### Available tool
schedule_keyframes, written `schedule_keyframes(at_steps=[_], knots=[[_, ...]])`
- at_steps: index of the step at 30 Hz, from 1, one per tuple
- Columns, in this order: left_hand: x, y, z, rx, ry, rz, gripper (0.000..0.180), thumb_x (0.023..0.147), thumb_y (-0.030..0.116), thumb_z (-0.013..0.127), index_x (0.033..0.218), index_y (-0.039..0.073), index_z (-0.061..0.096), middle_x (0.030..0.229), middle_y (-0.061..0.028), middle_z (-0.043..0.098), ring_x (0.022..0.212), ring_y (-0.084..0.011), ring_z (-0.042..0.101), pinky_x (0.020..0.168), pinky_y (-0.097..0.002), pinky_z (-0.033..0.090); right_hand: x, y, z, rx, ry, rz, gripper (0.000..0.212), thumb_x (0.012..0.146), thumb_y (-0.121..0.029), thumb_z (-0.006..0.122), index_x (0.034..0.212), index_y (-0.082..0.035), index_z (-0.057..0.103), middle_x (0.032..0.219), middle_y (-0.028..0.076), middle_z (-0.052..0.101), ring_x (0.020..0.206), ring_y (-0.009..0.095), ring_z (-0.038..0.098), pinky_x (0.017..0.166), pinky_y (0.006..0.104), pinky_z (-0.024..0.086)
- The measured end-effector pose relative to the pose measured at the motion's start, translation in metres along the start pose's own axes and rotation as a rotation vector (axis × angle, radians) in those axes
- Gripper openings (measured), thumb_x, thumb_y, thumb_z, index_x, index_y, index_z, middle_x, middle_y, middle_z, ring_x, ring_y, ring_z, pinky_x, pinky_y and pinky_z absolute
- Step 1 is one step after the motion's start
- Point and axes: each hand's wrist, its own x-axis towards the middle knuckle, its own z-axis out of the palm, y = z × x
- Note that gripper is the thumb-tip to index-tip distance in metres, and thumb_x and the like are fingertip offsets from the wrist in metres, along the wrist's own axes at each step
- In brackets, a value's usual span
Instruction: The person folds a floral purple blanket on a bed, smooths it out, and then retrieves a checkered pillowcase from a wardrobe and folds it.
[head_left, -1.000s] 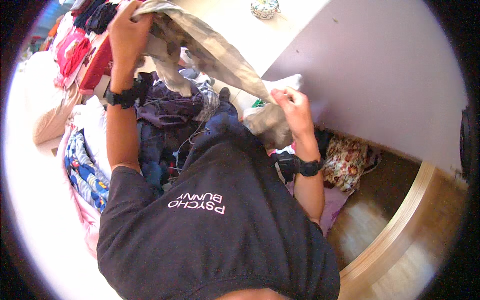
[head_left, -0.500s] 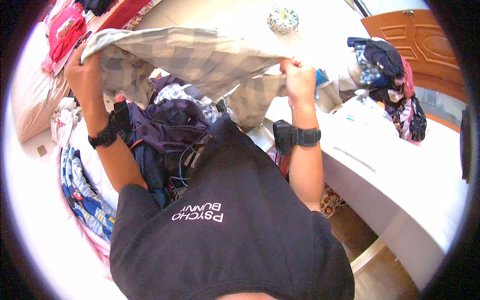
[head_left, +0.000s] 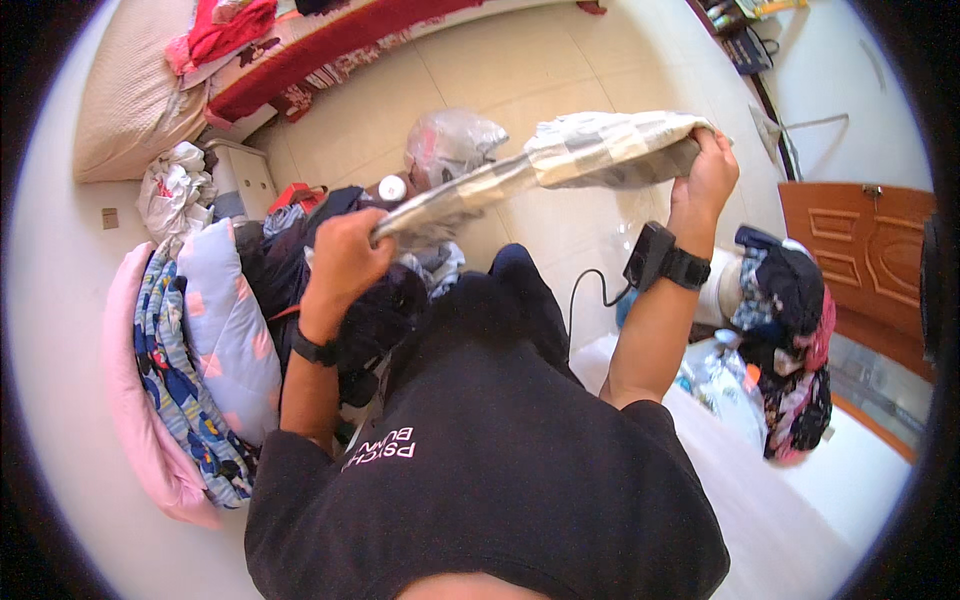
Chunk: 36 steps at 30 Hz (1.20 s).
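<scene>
A grey-and-beige checked cloth (head_left: 590, 158) is stretched between my two hands, in front of my body and above the floor. My left hand (head_left: 345, 258) is closed on its near left end. At the far right end, my right hand (head_left: 708, 172) grips a corner with fingers and thumb. The cloth runs as a narrow, drooping band that widens toward the right hand. Its exact kind is not clear. Below my left hand lies a heap of dark clothes (head_left: 385, 305), partly hidden by my forearm.
Folded quilts (head_left: 225, 320) are stacked at the left. A clear plastic bag (head_left: 455, 145) lies on the tiled floor (head_left: 370, 80). More clothes (head_left: 790, 300) are piled at the right by a brown wooden panel (head_left: 850, 240). A black cable (head_left: 590, 275) hangs near my right forearm.
The cloth hung broad and sagging; now it is a narrower, slanted band. My left hand has come inward and lower, my right hand farther right. The view has shifted, showing more floor.
</scene>
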Motion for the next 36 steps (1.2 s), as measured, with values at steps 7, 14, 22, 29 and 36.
schedule_keyframes(at_steps=[7, 14, 22, 29, 36], knots=[[0.082, 0.041, 0.067, 0.055, 0.089, -0.106, 0.02, 0.07, 0.006, 0.061, 0.09, 0.006, 0.058, 0.072, -0.0186, 0.061, 0.071, -0.0374, 0.06, 0.064, -0.044, 0.048, 0.12, 0.006, 0.013, 0.09, -0.049, 0.012, 0.016, 0.086, -0.004, 0.054, 0.099, 0.001, 0.061, 0.095, 0.009, 0.062, 0.087, 0.019, 0.06, 0.08, 0.0313, 0.048], [0.188, 0.069, 0.115, 0.191, 0.242, -0.226, 0.016, 0.066, -0.001, 0.059, 0.081, 0.005, 0.055, 0.077, -0.016, 0.057, 0.076, -0.0369, 0.057, 0.065, -0.0438, 0.046, 0.258, 0.039, -0.003, -0.2, -0.141, -0.103, 0.012, 0.086, -0.004, 0.056, 0.092, 0.003, 0.062, 0.085, 0.004, 0.062, 0.077, 0.013, 0.055, 0.073, 0.026, 0.046], [0.318, 0.096, 0.11, 0.286, 0.629, -0.29, 0.009, 0.071, -0.001, 0.057, 0.079, 0.001, 0.057, 0.075, -0.0176, 0.057, 0.073, -0.0372, 0.057, 0.064, -0.0412, 0.045, 0.375, 0.02, 0.026, -0.261, -0.239, -0.111, 0.005, 0.084, 0.0, 0.058, 0.087, 0.002, 0.062, 0.081, 0.002, 0.06, 0.075, 0.01, 0.055, 0.07, 0.0222, 0.045], [0.434, 0.091, 0.083, 0.076, 1.045, -0.389, 0.011, 0.085, 0.01, 0.058, 0.088, 0.0, 0.059, 0.074, -0.0179, 0.06, 0.068, -0.0302, 0.06, 0.062, -0.0356, 0.044, 0.474, -0.001, 0.116, -0.313, -0.369, -0.203, 0.007, 0.083, 0.001, 0.056, 0.087, 0.004, 0.061, 0.078, 0.004, 0.059, 0.072, 0.01, 0.054, 0.067, 0.0219, 0.045], [0.593, 0.027, 0.081, -0.215, 1.095, -0.414, 0.022, 0.091, 0.019, 0.055, 0.089, -0.003, 0.059, 0.068, -0.0092, 0.053, 0.065, -0.014, 0.044, 0.063, -0.0294, 0.04, 0.594, -0.035, 0.253, -0.382, -0.49, -0.415, 0.007, 0.082, -0.002, 0.062, 0.088, 0.003, 0.062, 0.076, 0.001, 0.059, 0.068, 0.008, 0.052, 0.062, 0.0204, 0.042]])
